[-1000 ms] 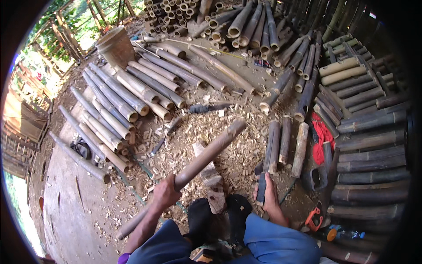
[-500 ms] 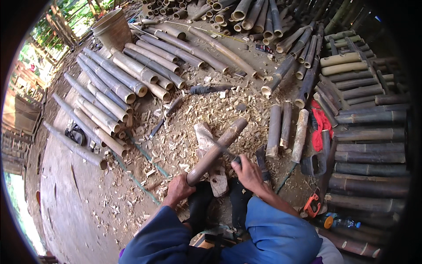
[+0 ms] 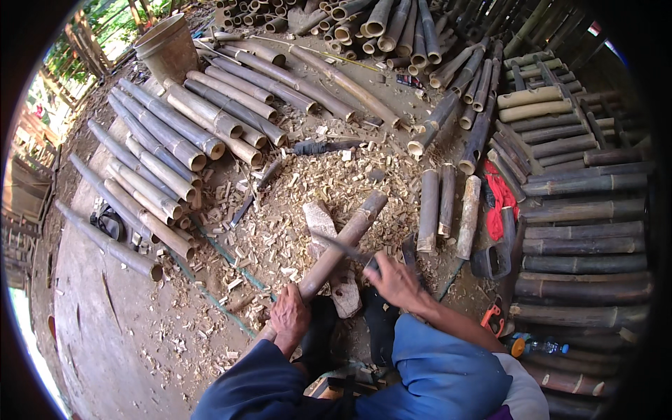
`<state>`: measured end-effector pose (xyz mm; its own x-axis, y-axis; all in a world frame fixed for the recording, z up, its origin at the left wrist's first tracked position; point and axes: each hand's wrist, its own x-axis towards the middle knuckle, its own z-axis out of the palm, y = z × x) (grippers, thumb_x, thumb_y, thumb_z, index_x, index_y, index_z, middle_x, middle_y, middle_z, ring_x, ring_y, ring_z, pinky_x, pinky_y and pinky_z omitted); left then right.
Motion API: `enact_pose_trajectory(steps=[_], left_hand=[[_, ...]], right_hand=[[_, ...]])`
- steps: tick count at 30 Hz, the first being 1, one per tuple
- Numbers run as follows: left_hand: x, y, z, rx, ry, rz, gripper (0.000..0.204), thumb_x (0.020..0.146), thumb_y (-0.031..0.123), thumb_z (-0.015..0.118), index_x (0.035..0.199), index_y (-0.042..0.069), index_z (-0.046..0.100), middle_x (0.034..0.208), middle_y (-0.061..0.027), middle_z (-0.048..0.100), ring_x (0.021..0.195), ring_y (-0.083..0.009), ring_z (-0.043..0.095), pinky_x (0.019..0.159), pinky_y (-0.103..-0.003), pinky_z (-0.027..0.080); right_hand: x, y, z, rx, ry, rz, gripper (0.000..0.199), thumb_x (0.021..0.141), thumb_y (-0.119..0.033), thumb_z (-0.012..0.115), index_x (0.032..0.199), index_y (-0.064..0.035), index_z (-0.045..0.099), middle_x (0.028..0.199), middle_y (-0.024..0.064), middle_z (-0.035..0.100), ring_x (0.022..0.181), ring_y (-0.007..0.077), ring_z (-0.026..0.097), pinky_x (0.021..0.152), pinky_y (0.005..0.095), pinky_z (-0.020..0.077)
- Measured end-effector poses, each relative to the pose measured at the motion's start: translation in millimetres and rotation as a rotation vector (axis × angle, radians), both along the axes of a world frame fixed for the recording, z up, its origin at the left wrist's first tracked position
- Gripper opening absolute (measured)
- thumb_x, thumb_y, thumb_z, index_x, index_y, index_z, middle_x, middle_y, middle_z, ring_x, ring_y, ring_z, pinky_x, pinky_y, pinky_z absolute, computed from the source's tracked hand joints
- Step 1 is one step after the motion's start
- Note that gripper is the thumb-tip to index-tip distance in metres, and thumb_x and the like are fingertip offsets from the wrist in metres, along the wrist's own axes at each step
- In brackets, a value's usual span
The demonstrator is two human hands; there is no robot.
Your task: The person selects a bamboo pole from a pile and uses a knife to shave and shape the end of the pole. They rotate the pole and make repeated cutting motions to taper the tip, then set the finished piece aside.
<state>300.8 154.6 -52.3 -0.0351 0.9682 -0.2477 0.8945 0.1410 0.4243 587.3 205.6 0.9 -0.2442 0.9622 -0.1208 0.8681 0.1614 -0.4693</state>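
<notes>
My left hand (image 3: 289,316) is closed round the near end of a short brown bamboo length (image 3: 358,225). The bamboo slants up to the right and rests across a pale, notched wooden block (image 3: 320,220) on the ground between my feet. In my right hand (image 3: 397,283) is the dark handle of a knife (image 3: 355,254). Its blade points left and lies across the bamboo's middle; whether the edge touches cannot be made out. Pale wood chips (image 3: 311,185) lie thickly around the block.
Cut bamboo lengths (image 3: 150,182) lie in rows to the left, with a bucket (image 3: 166,49) behind. More bamboo (image 3: 584,246) is stacked at right, near a red cloth (image 3: 498,203), an orange-handled tool (image 3: 492,318) and a bottle (image 3: 546,346). A dark-handled tool (image 3: 325,145) lies beyond the chips.
My left hand has turned, its back now facing up on the bamboo's near end. The right hand has tilted slightly with the knife. The whole view has shifted a little.
</notes>
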Motion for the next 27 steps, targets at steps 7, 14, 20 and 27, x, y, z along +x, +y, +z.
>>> enact_pose_trajectory(steps=[7, 14, 20, 27], left_hand=[[0, 2, -11, 0.025, -0.042, -0.044, 0.038, 0.083, 0.017, 0.079, 0.110, 0.005, 0.055, 0.107, -0.0196, 0.064, 0.103, -0.0407, 0.066, 0.087, -0.052, 0.053], [-21, -3, 33, 0.219, -0.133, 0.075, 0.056, 0.077, 0.017, 0.083, 0.126, 0.006, 0.057, 0.127, -0.0233, 0.054, 0.127, -0.0371, 0.051, 0.104, -0.051, 0.045], [-51, -74, -26, -0.471, -1.854, 1.161, 0.067, 0.092, 0.046, 0.080, 0.131, -0.001, 0.052, 0.113, -0.0179, 0.067, 0.103, -0.0295, 0.067, 0.091, -0.046, 0.058], [-99, -10, -61, 0.119, -1.945, 1.607, 0.049, 0.097, 0.046, 0.071, 0.124, 0.006, 0.066, 0.130, -0.0147, 0.066, 0.122, -0.0310, 0.063, 0.107, -0.052, 0.053]], right_hand=[[25, 32, -12, -0.041, -0.057, -0.291, 0.047, 0.108, -0.051, 0.052, 0.113, -0.0041, 0.050, 0.093, 0.0275, 0.069, 0.082, 0.0463, 0.072, 0.062, 0.0577, 0.0532], [11, -14, 3, -0.421, 0.651, -0.455, 0.045, 0.104, -0.035, 0.065, 0.129, -0.0019, 0.048, 0.084, 0.0102, 0.063, 0.068, 0.0218, 0.065, 0.059, 0.0406, 0.0540], [21, -9, 11, -0.361, 1.158, -0.621, 0.033, 0.100, -0.016, 0.063, 0.127, -0.0041, 0.049, 0.085, 0.0074, 0.060, 0.066, 0.0167, 0.065, 0.049, 0.0320, 0.0538], [42, -30, -16, -0.513, 1.183, -0.715, 0.032, 0.101, -0.018, 0.062, 0.127, -0.0049, 0.050, 0.083, 0.0088, 0.062, 0.061, 0.0179, 0.064, 0.045, 0.0330, 0.0521]])
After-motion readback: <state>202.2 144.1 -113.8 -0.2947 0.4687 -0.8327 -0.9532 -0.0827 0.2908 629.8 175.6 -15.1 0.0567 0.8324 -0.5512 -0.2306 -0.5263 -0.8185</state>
